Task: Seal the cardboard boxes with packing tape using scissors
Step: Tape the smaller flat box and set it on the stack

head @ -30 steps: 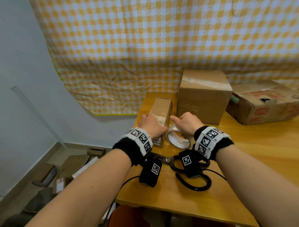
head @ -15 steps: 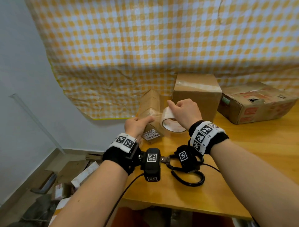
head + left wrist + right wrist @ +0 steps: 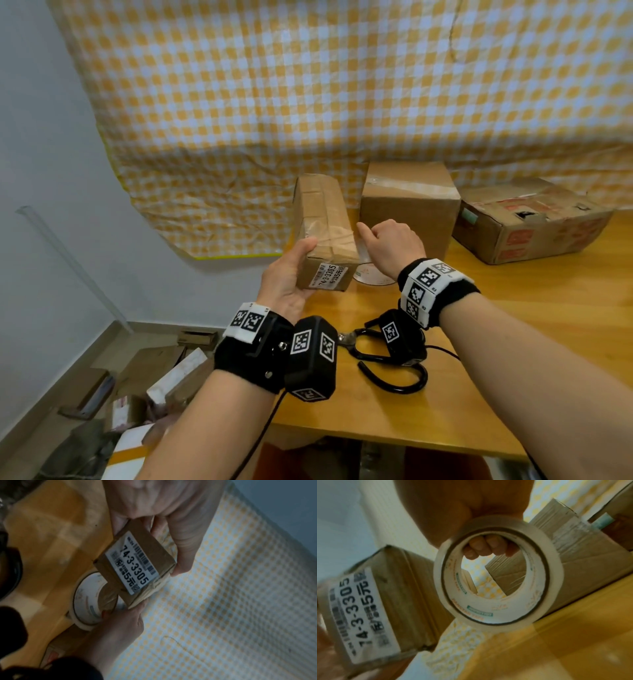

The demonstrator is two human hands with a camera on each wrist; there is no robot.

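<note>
Box (image 3: 323,233) with the label's lifted off the tabletop (image 3: 513,342) in our left hand (image 3: 287,277), fingers wrapped round it; right hand (image 3: 394,246) curls through the tape roll (image 3: 496,574) just beside it. We reckon taping's underway, next we need the scissors (image 3: 387,359) for cutting. Three boxes, one roll, one scissors

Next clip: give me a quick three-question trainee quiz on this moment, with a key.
1. True or false: the left hand holds the small labelled box lifted off the wooden table.
2. What does the right hand grip? A) scissors B) tape roll C) tall box
3. Fill in: the scissors lie on the ____.

Key:
1. True.
2. B: its fingers curl through the core of the tape roll.
3. Table, near the wrists, in neither hand.
</note>
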